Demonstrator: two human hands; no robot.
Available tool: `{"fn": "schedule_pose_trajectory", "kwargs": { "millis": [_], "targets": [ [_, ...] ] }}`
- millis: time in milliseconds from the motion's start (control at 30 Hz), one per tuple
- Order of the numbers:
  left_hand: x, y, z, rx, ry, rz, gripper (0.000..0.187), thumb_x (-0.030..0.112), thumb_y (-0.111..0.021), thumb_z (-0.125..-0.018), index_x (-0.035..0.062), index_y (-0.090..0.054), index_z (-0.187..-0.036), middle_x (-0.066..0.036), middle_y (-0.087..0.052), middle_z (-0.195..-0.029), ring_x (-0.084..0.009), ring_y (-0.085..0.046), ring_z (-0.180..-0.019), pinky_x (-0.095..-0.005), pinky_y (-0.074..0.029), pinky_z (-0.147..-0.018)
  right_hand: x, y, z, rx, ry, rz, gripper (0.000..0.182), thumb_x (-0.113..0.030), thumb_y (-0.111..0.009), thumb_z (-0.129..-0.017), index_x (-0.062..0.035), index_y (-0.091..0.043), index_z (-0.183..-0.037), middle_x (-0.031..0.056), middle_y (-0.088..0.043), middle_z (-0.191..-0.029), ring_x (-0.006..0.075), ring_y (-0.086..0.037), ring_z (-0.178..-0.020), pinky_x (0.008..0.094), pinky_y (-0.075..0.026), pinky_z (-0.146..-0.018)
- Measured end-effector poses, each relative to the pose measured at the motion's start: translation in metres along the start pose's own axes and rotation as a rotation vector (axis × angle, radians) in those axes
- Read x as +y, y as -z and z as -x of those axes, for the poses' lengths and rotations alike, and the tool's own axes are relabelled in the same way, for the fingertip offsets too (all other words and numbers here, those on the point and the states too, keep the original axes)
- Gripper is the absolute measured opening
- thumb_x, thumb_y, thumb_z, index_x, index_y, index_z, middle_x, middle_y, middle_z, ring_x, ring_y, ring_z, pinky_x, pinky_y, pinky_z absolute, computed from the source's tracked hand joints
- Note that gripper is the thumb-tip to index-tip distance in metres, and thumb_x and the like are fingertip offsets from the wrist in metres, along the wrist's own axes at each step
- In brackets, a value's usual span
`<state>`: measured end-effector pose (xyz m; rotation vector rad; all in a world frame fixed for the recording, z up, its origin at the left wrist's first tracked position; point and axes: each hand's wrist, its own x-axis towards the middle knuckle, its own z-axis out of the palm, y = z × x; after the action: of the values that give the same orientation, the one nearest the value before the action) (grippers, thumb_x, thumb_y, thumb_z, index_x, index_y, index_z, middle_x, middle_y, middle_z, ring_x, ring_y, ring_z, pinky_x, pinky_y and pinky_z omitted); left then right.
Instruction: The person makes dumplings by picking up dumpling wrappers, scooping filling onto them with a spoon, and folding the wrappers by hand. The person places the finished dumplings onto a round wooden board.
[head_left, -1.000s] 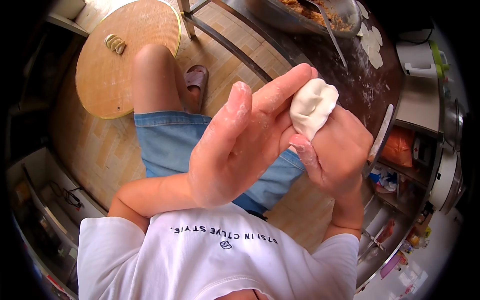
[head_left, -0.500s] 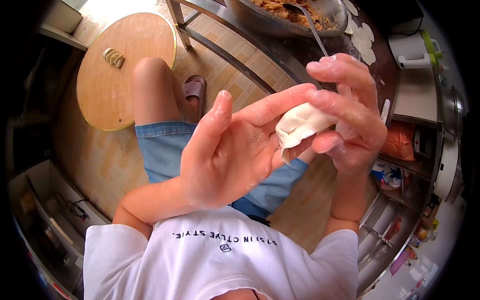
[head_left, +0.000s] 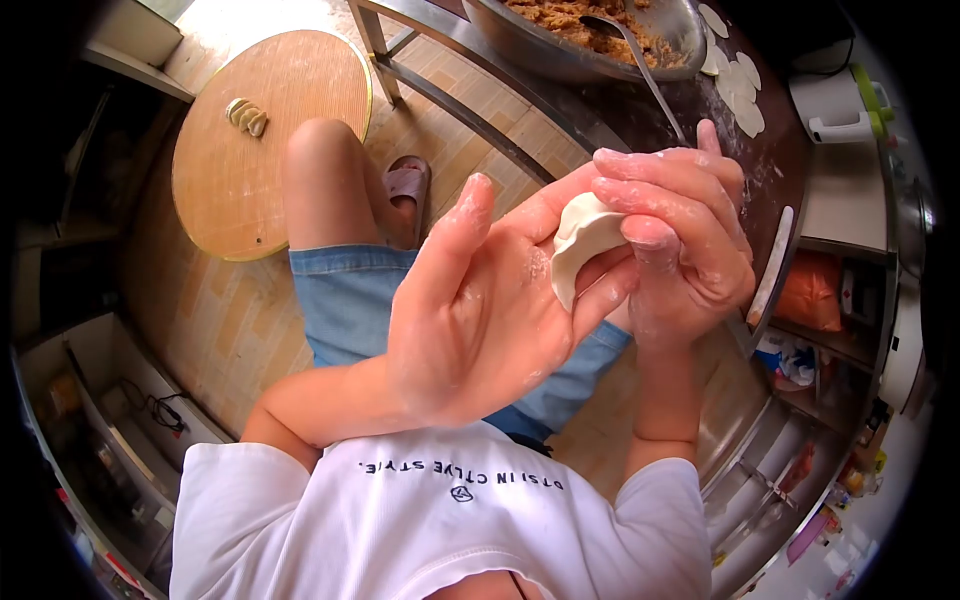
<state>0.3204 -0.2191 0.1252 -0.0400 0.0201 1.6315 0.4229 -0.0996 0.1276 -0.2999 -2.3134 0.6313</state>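
Observation:
My left hand (head_left: 490,310) is palm up with its thumb apart and its fingers stretched out beneath a folded dumpling (head_left: 580,245). The dumpling is pale, crescent-shaped and pleated along one side. My right hand (head_left: 685,235) pinches its right end between thumb and fingers, and both hands are dusted with flour. The tips of my left fingers are partly hidden behind the dumpling and my right hand.
A metal bowl (head_left: 690,62) of orange-brown filling with a spoon (head_left: 640,55) stands on the dark table (head_left: 775,160), beside several round wrappers (head_left: 742,100). Several dumplings (head_left: 246,117) lie on a round wooden board (head_left: 270,190) at the left. Shelves (head_left: 830,350) stand right.
My right fingers have closed in on the dumpling's right end and now pinch it. The dumpling has turned more upright and looks more curved. The view has shifted slightly.

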Motion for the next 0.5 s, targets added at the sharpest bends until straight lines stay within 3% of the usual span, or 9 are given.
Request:
{"fn": "schedule_pose_trajectory", "kwargs": {
  "millis": [200,267,300,500],
  "targets": [
    [-0.002,0.002,-0.002,-0.040,-0.064,-0.008,0.072,0.045,-0.031,-0.093,-0.0047,-0.006,-0.138,-0.019,-0.019,-0.143,-0.0279,-0.016,-0.135,-0.0388,-0.013,-0.110,0.002,-0.024,-0.003,0.326,-0.001,-0.034,0.050,-0.049,-0.052,-0.082,-0.0041,-0.064,-0.101,0.0058,-0.064,-0.105,0.0214,-0.052,-0.104,0.0367,-0.032,-0.098],
    [-0.003,-0.001,-0.003,-0.024,-0.085,-0.010,0.071,0.044,-0.031,-0.093,-0.0048,-0.006,-0.138,-0.018,-0.021,-0.143,-0.0276,-0.017,-0.134,-0.0385,-0.013,-0.110,0.003,-0.015,0.005,0.277,0.020,0.149,0.042,-0.046,-0.057,-0.079,-0.0086,-0.068,-0.096,0.0001,-0.064,-0.105,0.0188,-0.053,-0.099,0.0378,-0.028,-0.100],
    [-0.003,-0.002,-0.002,-0.010,-0.089,-0.019,0.071,0.044,-0.031,-0.093,-0.0048,-0.006,-0.138,-0.018,-0.021,-0.143,-0.0276,-0.017,-0.134,-0.0384,-0.013,-0.110,-0.001,-0.015,0.007,0.278,0.004,0.201,0.030,-0.037,-0.061,-0.080,-0.0110,-0.069,-0.093,-0.0024,-0.065,-0.101,0.0174,-0.054,-0.096,0.0407,-0.026,-0.102],
    [-0.008,0.004,-0.002,-0.024,-0.163,-0.063,0.069,0.042,-0.032,-0.093,-0.0047,-0.009,-0.138,-0.016,-0.027,-0.140,-0.0272,-0.019,-0.133,-0.0373,-0.013,-0.110,-0.007,-0.023,0.014,0.358,0.036,0.396,0.015,-0.023,-0.066,-0.078,-0.0135,-0.070,-0.088,-0.0035,-0.065,-0.096,0.0145,-0.055,-0.090,0.0457,-0.022,-0.105]
  ]
}}
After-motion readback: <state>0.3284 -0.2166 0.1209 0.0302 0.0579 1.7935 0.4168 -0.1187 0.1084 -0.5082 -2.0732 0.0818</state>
